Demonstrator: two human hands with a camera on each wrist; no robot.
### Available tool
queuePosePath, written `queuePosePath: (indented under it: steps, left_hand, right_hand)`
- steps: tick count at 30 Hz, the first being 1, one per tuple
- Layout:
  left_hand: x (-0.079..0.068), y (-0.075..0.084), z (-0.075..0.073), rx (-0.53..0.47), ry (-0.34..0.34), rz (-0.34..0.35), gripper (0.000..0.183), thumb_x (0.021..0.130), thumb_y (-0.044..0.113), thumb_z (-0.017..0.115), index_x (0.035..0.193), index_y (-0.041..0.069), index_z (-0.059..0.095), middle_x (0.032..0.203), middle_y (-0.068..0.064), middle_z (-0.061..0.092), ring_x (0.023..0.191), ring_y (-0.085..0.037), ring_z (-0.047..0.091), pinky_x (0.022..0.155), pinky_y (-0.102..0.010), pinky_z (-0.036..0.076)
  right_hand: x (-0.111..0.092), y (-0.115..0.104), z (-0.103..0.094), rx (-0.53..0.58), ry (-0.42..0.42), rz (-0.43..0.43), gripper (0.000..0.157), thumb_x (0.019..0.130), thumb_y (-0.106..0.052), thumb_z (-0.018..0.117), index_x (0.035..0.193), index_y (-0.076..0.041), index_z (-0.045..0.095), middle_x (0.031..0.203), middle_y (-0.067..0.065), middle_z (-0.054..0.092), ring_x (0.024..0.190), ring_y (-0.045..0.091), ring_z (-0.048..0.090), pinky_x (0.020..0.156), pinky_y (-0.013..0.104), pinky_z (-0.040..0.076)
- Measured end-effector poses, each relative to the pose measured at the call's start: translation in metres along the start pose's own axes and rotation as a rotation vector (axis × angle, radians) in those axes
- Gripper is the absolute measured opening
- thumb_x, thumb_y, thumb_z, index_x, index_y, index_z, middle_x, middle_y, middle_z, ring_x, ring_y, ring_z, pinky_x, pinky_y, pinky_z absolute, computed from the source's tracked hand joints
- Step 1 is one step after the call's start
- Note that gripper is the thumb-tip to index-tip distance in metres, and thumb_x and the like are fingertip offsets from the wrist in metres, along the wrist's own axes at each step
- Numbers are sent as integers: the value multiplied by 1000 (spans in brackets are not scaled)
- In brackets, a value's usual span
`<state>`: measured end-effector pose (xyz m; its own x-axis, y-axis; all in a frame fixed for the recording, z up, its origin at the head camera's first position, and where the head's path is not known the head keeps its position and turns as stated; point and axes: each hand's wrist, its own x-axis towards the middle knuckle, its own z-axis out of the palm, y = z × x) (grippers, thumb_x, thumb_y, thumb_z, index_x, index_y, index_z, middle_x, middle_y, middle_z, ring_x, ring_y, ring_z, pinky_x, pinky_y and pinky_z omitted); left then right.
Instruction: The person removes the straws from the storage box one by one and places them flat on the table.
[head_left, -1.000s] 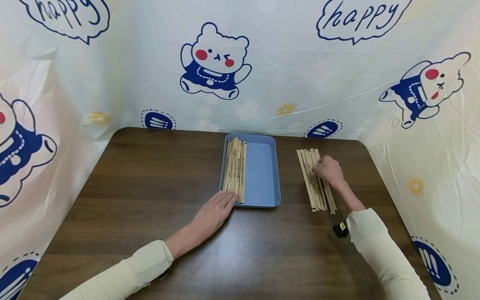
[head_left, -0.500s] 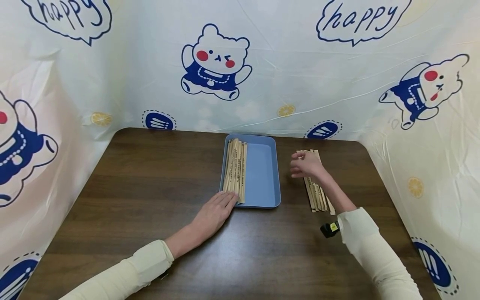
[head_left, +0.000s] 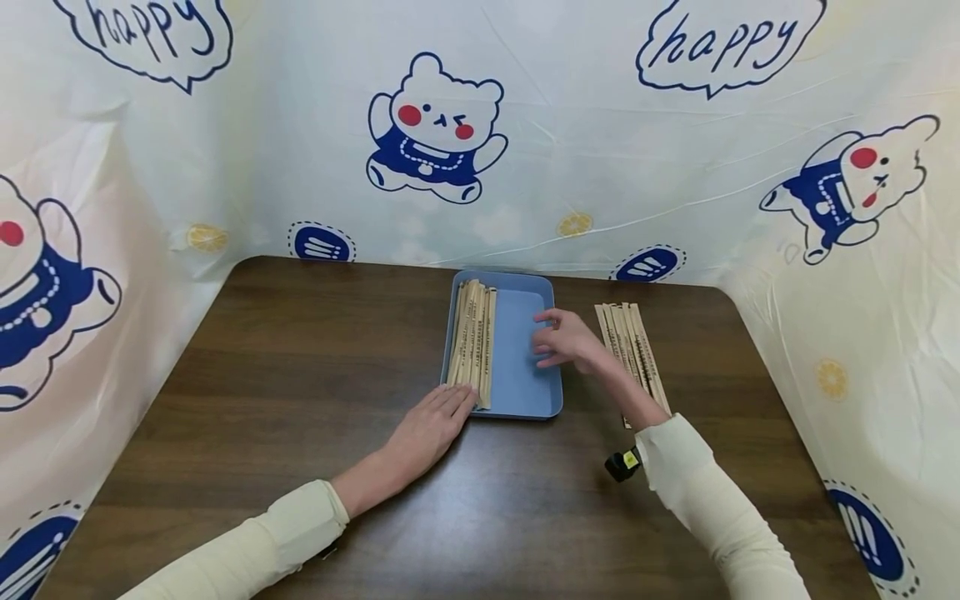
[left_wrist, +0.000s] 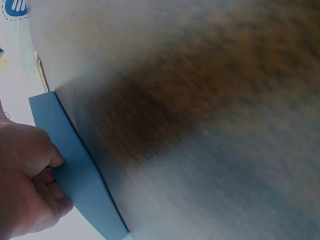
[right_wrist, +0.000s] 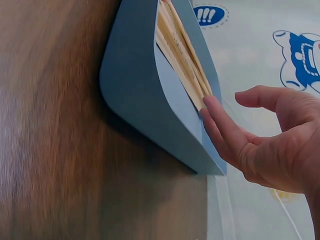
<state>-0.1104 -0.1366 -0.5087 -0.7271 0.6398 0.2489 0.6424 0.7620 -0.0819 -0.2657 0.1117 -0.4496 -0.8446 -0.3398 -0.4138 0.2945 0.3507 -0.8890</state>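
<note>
A blue tray point(head_left: 528, 398) lies at the far middle of the table, with several slim, printed paper-wrapped sticks point(head_left: 471, 333) lined up along its left side. At the tray's near left corner my left hand point(head_left: 422, 432) holds the rim, its fingertips at the lower ends of the sticks. In the left wrist view, that hand's thumb and bent fingers are against the tray wall point(left_wrist: 82, 172). My right hand point(head_left: 566, 338) hovers over the tray's right side, fingers spread and nothing in them. Another row of wrapped sticks point(head_left: 647, 358) lies right of the tray, partly hidden by the right forearm.
The brown wooden table point(head_left: 300, 350) runs up to a printed cloth backdrop point(head_left: 555, 150) behind and at both sides. A small black device point(head_left: 622, 464) is worn at the right wrist.
My right hand has left the right-hand row of sticks and moved left over the tray, its fingers opening out. The left hand, tray and stick rows stay in place.
</note>
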Motion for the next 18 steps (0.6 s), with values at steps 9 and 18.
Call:
queuePosePath:
  steps: [9,18]
  left_hand:
    - [0,0,2,-4,11,-5,47,92,-6,64,137,-5,55,138,-21,56,128,-33,53,111,-44,39]
    - [1,0,3,-19,24,-2,45,92,-5,64,136,-6,56,136,-21,58,127,-33,55,110,-44,40]
  right_hand:
    - [14,0,21,36,-38,9,57,93,6,58,146,8,38,116,23,53,114,44,58,75,44,61]
    - [28,2,42,16,-27,32,57,91,8,58,144,8,36,114,26,54,107,39,61,74,42,62]
